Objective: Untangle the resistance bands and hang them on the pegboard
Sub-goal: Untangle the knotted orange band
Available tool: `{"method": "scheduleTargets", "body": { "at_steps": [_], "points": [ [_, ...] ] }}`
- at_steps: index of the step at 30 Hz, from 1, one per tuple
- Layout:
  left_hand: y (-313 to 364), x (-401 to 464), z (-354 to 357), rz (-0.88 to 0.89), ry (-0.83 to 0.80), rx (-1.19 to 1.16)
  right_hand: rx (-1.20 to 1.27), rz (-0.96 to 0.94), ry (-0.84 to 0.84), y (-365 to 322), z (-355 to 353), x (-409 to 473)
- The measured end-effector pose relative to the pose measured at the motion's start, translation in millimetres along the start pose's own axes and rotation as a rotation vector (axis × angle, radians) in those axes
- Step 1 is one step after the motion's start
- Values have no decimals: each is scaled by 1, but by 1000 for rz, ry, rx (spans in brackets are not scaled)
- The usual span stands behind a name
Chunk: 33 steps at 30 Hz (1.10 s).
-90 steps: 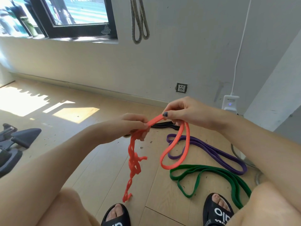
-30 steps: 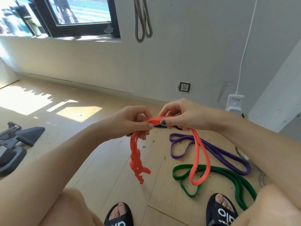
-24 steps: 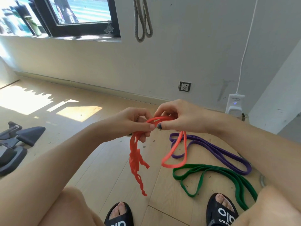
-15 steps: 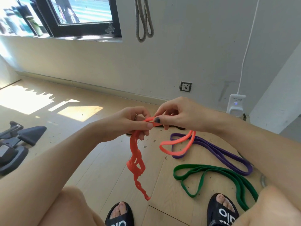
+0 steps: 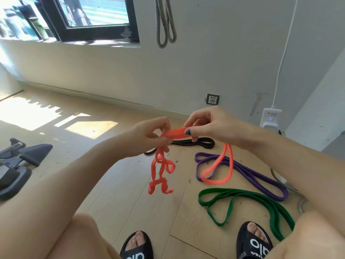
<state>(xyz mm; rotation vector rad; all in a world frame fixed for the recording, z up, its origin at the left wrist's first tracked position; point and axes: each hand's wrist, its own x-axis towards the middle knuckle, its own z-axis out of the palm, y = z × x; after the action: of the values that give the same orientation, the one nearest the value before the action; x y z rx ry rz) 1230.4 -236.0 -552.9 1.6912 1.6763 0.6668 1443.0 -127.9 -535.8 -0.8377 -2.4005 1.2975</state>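
Orange resistance band (image 5: 175,133) is pinched flat between left hand (image 5: 149,139) and right hand (image 5: 211,126); its knotted tail hangs left. Untangling step; next, loosen that knot.

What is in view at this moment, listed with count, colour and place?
orange band: 1, orange, held in the air between both hands, its left part twisted
black band: 1, black, floor behind the hands
purple band: 1, purple, floor at right
green band: 1, green, floor by the right foot
grey band: 1, grey, hanging on the wall
wall socket: 1, grey, low on the wall
power strip: 1, white, against the wall at right
sandals: 2, black, on the feet
left hand: pinches orange band
right hand: pinches orange band
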Motion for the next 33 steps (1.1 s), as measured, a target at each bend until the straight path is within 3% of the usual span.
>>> {"method": "scheduleTargets", "body": {
  "at_steps": [5,10,17,22,33],
  "points": [
    [-2,1,-4,19,-15,0,11,21,38,1,-5,-2],
    [-10,7,5,-52,-66,126,11,15,43,0,-1,-3],
    [-20,12,-1,-53,63,358,-7,54,82,4,-9,-6],
    [-26,16,5,-68,4,464,-31,64,68,7,-7,-6],
    [-35,15,5,-149,-14,496,-106,83,166,18,-13,-4]
  ]
}}
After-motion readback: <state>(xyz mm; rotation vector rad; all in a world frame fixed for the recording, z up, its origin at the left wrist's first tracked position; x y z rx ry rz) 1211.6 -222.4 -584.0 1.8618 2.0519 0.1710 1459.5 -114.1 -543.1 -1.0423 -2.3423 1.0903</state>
